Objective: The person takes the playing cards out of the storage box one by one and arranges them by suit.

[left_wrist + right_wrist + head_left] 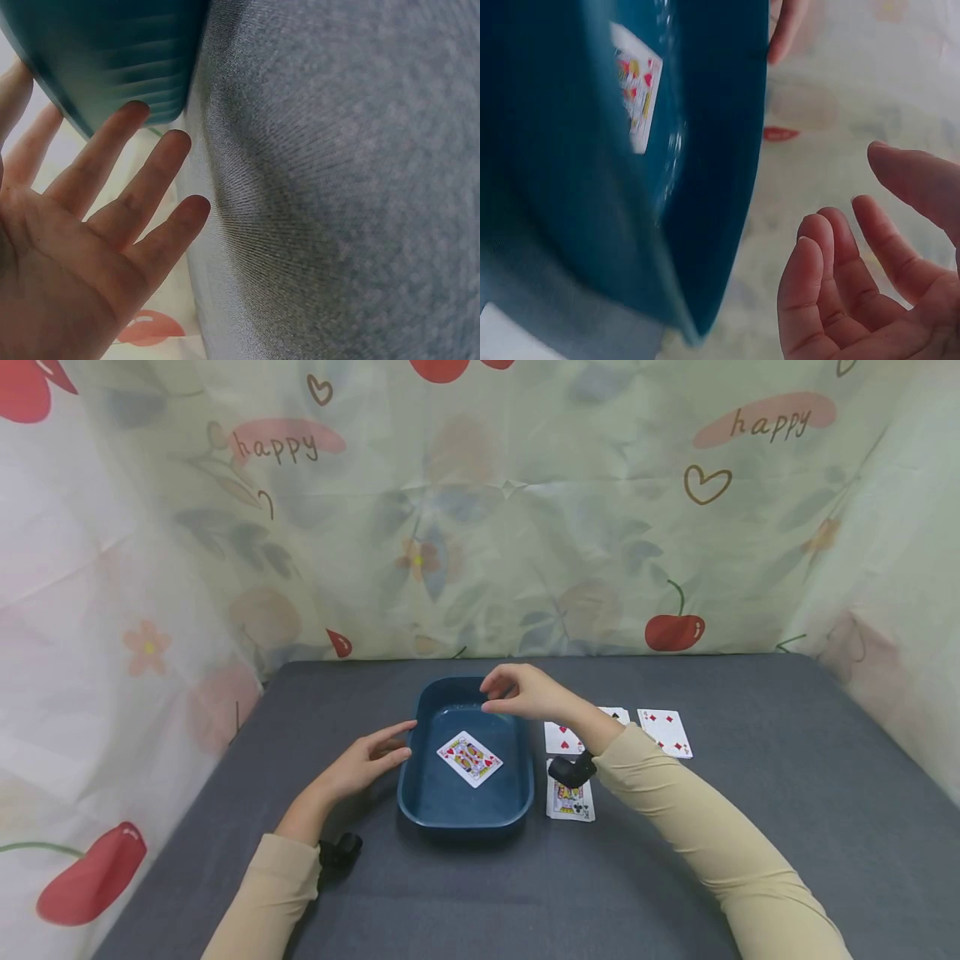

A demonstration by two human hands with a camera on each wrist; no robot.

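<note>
A dark blue tray (465, 817) stands on the table with one face card (469, 759), red hearts on it, lying face up and slanted on its floor. My left hand (367, 762) is at the tray's left side, its fingers spread and fingertips right at the rim; the palm shows bare in the left wrist view. Over the tray's far right corner hangs my right hand (525, 692), fingers loosely bent, thumb apart from them. Nothing shows between those fingers in the right wrist view, where the tray wall (727, 187) is beside the hand.
Right of the tray lie a stack of cards (572, 806) topped by a face card of clubs, a hearts card (558, 739) and a diamonds card (666, 731). My right forearm partly covers them. A printed curtain (480, 527) closes off the table's (600, 893) back.
</note>
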